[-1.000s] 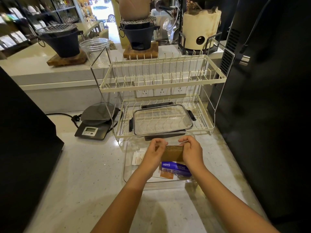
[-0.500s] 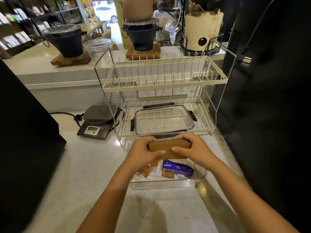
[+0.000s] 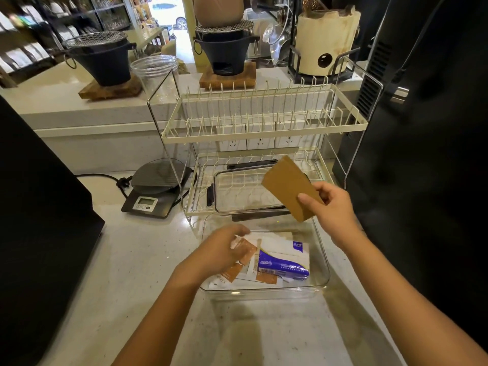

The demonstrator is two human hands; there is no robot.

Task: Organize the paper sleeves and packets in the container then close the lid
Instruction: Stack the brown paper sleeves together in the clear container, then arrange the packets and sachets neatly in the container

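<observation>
Holding the stack of brown paper sleeves (image 3: 289, 187) up at about 1 o'clock from the clear container (image 3: 320, 256), my right hand (image 3: 334, 207) pinches its lower corner between thumb and fingers; the stack is tilted, clear of the container and in front of the dish rack (image 3: 264, 122). My left hand (image 3: 224, 250) is down at the container's 9 o'clock side, fingers loosely curled over orange-and-white packets (image 3: 244, 253); I cannot tell whether it actually grips one.

Contents: loose packets and white sachets lie overlapped, with a blue tissue pack (image 3: 284, 265) toward 3 o'clock. The lid (image 3: 237, 191) lies on the rack's lower tier at 12 o'clock, not yet fitted.

Risks, as judged:
- The corner pinch on the sleeves is narrow; the stack could fan or shed a sleeve onto the counter (image 3: 126, 260).
- The tissue pack sits high on the pile; if left so, the lid may not seat.
- Sweeping packets with the left hand could push some over the low wall.
- Retrieving the lid means clearing the rack wires; it could snag.

Writing: white script on the tissue pack and print on a white sachet, both too small to read. The scale (image 3: 155, 191) at 10 o'clock shows a display, digits illegible.
</observation>
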